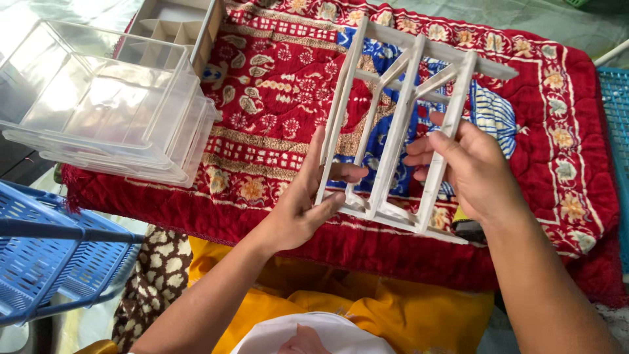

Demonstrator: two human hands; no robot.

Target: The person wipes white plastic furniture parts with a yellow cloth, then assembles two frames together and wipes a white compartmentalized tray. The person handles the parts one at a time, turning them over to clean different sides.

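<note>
Both hands gripping a white slatted divider frame (400, 131) over the red patterned quilt (275, 98): left hand (301, 203) pinching its near edge, right hand (475, 174) closed round a slat. Thin slats likely to flex or snap if twisted. Farther left, stacked clear plastic bins (105, 105).
</note>
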